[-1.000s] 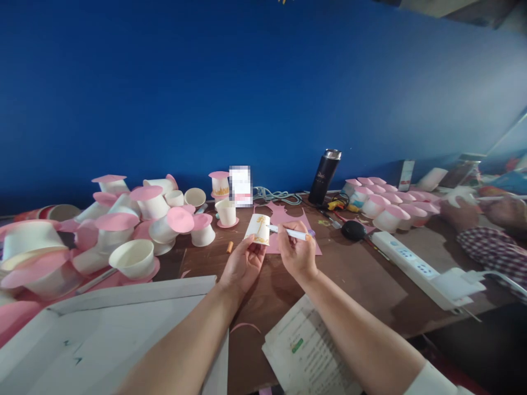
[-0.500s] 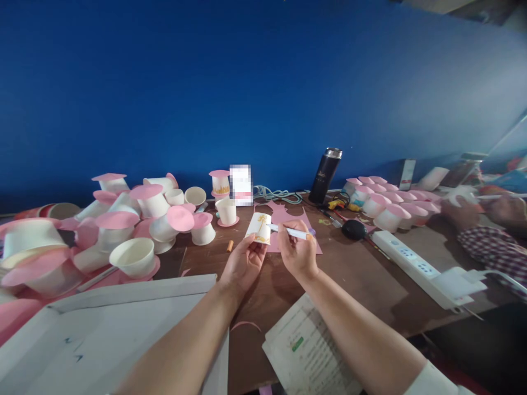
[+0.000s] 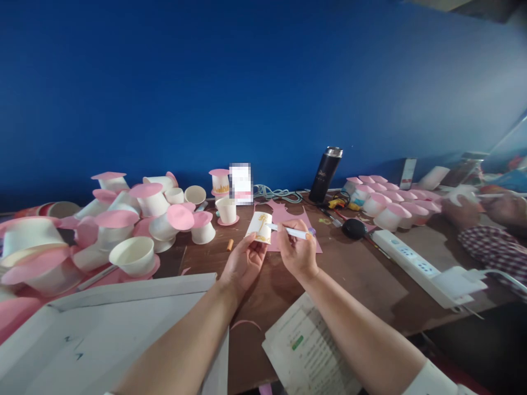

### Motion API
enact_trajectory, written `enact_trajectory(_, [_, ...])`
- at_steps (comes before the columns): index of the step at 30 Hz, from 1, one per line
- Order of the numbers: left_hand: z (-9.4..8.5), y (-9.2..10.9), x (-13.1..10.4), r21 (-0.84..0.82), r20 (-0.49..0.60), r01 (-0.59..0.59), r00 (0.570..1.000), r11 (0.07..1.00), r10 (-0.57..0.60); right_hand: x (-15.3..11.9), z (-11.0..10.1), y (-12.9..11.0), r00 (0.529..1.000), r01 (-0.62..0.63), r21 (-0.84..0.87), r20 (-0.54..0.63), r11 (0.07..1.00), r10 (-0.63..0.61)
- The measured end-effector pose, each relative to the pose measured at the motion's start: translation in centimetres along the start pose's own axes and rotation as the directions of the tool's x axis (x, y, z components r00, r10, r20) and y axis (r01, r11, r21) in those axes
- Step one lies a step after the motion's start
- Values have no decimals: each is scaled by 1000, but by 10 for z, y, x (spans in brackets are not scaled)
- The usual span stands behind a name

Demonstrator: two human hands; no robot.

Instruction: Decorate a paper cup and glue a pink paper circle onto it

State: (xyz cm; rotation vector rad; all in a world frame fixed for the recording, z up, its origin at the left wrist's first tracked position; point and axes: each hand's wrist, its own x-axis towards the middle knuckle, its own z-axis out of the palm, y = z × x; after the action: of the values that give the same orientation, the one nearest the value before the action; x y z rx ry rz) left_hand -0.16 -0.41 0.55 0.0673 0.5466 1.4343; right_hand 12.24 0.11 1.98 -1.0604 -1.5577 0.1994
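- Head view: My left fingers [image 3: 248, 240] are closed on the lower edge of a white cup [image 3: 256, 224], held tilted above the desk [image 3: 349, 280], a yellow-gold flower and border on its side.
- My right fingers [image 3: 283, 235] are pinched around a white pen [image 3: 294, 232], its tip at the right of the drawing; I cannot tell whether it touches.
- Compared with a second ago, the cup sits slightly higher and to the right in view, while the pen and both my wrists are almost unmoved.
- Beyond my fingers, pink cut paper [image 3: 284, 211] lies flat; a small orange cylinder [image 3: 230, 244] lies to the left.
- Pale lettering or a logo marks the leaning black flask [image 3: 325, 175], too small to read.
- Printed lines and a green label show on the papers [image 3: 304, 340] between my forearms, none legible; the upright screen [image 3: 241, 184] by the wall is pixelated.
- Cups with pink discs [image 3: 110, 225] crowd the left; a white power strip [image 3: 411, 266] lies right, near another person's checked sleeve [image 3: 489, 249].
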Motion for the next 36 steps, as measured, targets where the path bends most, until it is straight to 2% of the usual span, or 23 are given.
enact_trajectory(16, [1, 0, -1, 20, 9, 5, 1000, 1000, -5, -1, 0, 0, 999, 40, -33, 11, 999, -40])
enact_trajectory(36, [0, 0, -1, 26, 14, 2, 1000, 1000, -3, 0, -1, 1, 1000, 17, -44, 24, 999, -16])
